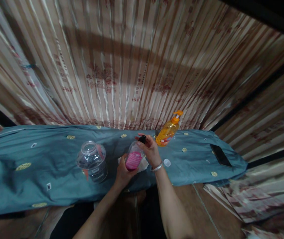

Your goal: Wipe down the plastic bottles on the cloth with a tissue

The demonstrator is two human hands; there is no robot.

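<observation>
A matt teal cloth [44,172] is covering the counter. The clear jar [92,161] is looking like glossy plastic, as is the orange pump bottle [168,131]. The pink-labelled bottle [134,158] is showing smooth plastic; the wrist bangle [156,167] is gleaming like metal.

The left hand [122,173] covers the lower part of the pink-labelled bottle [134,158], and the label's print is too small to read. The right hand [150,150] hides most of the black cap [142,139], so its grip there cannot be made out. Both forearms are cut off by the bottom edge, and the white cloth [143,165] lies mostly hidden behind bottle and hands.
</observation>
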